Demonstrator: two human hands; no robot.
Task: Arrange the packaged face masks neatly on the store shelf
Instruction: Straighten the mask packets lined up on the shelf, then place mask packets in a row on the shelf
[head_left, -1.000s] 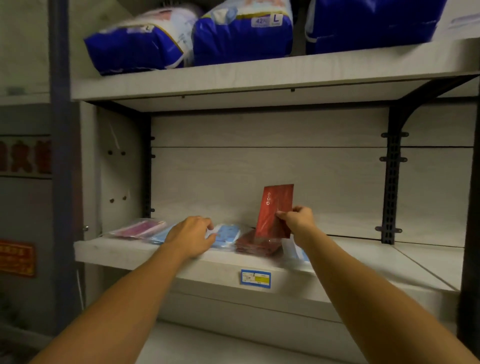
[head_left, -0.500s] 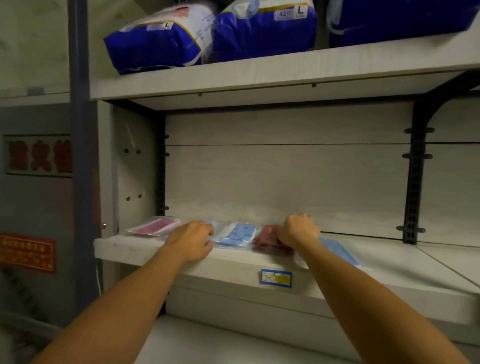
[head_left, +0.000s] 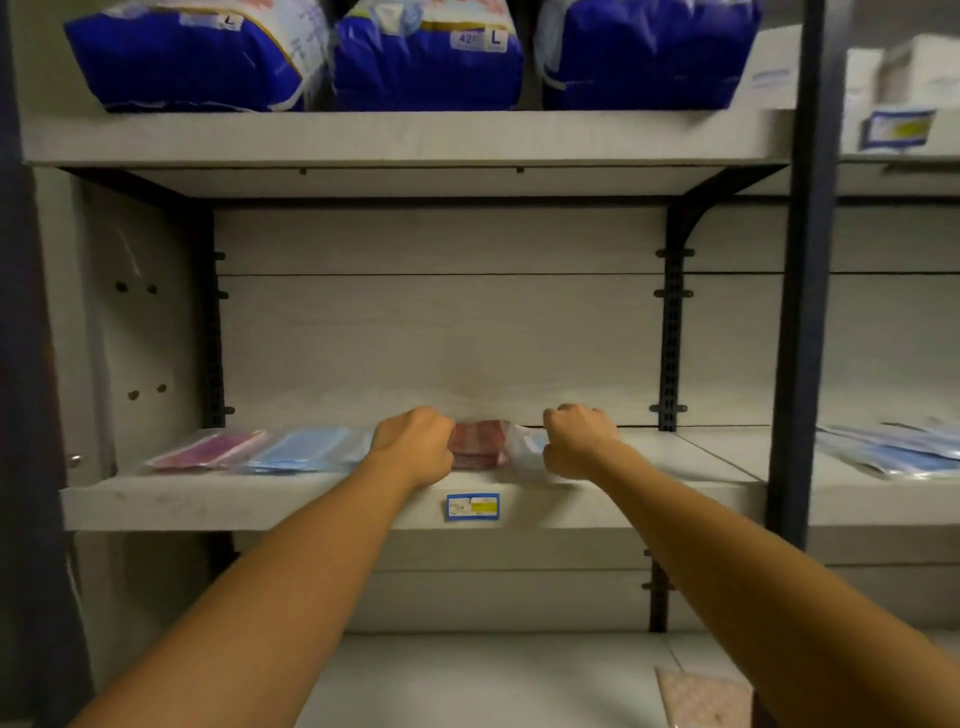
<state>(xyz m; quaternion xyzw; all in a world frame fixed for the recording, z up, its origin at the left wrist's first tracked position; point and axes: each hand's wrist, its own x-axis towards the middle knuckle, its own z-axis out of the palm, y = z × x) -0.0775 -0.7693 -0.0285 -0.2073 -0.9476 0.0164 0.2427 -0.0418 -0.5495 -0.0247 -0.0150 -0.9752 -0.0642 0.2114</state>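
Both fists curl beside the red plastic-wrapped mask stack (head_left: 477, 451) (grip itself hidden): left hand (head_left: 414, 451), right hand (head_left: 577, 440), on the pale wooden shelf (head_left: 260, 501).

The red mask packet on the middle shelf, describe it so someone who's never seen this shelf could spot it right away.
Find the middle shelf, under the blue bulk packs. Just above its blue and yellow price tag, the red mask packet lies flat between the left hand and right hand. It is the only dark red one; those to its left are light blue and pink.
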